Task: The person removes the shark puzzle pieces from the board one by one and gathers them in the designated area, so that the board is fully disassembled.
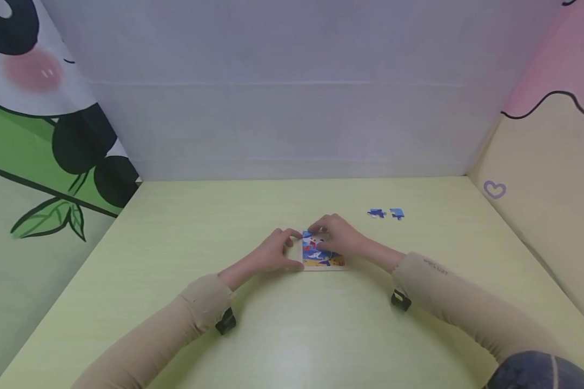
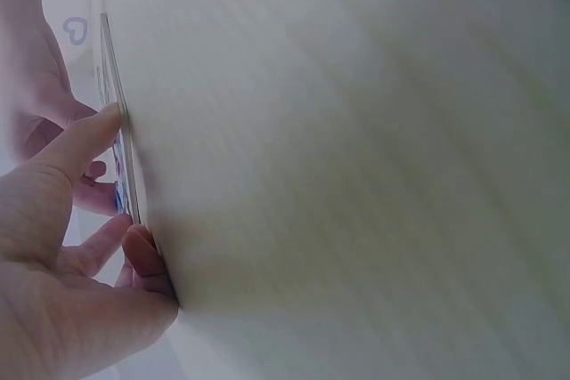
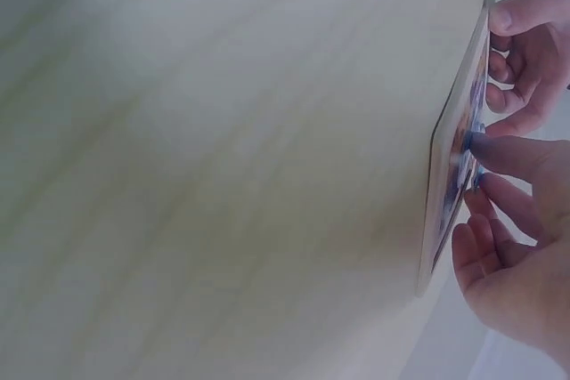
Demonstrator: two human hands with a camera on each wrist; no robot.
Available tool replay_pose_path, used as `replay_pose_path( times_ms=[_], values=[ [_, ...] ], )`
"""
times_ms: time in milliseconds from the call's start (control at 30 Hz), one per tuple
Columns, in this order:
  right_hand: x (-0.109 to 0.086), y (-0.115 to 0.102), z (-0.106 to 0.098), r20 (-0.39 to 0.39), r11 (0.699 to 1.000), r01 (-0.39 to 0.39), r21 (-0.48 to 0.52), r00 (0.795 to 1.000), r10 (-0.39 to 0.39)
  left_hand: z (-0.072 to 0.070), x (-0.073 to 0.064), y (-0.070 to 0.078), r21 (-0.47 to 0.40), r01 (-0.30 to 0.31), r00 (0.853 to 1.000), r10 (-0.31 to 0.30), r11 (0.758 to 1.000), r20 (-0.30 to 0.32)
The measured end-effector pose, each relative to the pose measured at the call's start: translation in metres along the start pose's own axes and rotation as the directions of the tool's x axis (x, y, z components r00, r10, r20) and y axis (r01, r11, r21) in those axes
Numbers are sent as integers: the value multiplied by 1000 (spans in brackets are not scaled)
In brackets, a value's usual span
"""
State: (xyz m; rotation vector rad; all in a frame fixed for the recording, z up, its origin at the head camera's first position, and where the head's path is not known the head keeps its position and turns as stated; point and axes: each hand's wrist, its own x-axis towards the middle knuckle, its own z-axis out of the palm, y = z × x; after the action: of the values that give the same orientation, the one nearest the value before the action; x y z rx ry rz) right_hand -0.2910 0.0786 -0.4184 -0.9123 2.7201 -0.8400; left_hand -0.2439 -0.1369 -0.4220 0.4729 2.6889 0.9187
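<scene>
A small jigsaw puzzle board [image 1: 323,263] with a pale rim and a blue and orange picture lies flat on the table. My left hand [image 1: 274,251] holds its left side, thumb at the near corner and index finger at the far one. The left wrist view shows that thumb [image 2: 98,135] against the board's edge. Over the board's upper right part, my right hand [image 1: 339,236] pinches a blue puzzle piece [image 3: 478,180] between thumb and fingers, right at the picture. Its outline is mostly hidden by the fingers.
Two loose blue puzzle pieces, a left one [image 1: 377,213] and a right one [image 1: 397,214], lie on the pale table [image 1: 199,216] beyond my right hand. A grey wall [image 1: 292,129] rises behind the table, with painted panels on both sides.
</scene>
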Motion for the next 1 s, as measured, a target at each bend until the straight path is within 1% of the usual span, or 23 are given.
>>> replay_pose_path(
  times_ms=[67, 200, 333, 500, 800, 1000],
  values=[
    [2, 3, 0, 8, 1000, 14, -1, 1000, -14, 0, 0, -1, 2, -1, 1000, 1, 1000, -3],
    [6, 6, -2, 33, 1000, 17, 9, 999, -17, 2, 0, -1, 5, 0, 1000, 0, 1000, -11],
    [6, 7, -5, 44, 1000, 13, -4, 999, -13, 2, 1, -1, 8, 3, 1000, -3, 1000, -14],
    [7, 7, -6, 35, 1000, 3, -8, 999, -3, 1, 1, 0, 16, -1, 1000, 1, 1000, -18],
    [7, 8, -3, 8, 1000, -6, -5, 1000, 6, -1, 0, 0, -1, -11, 1000, 11, 1000, -12],
    [5, 8, -9, -11, 1000, -31, 0, 999, 31, -1, -2, 3, -4, -18, 1000, 18, 1000, -12]
  ],
)
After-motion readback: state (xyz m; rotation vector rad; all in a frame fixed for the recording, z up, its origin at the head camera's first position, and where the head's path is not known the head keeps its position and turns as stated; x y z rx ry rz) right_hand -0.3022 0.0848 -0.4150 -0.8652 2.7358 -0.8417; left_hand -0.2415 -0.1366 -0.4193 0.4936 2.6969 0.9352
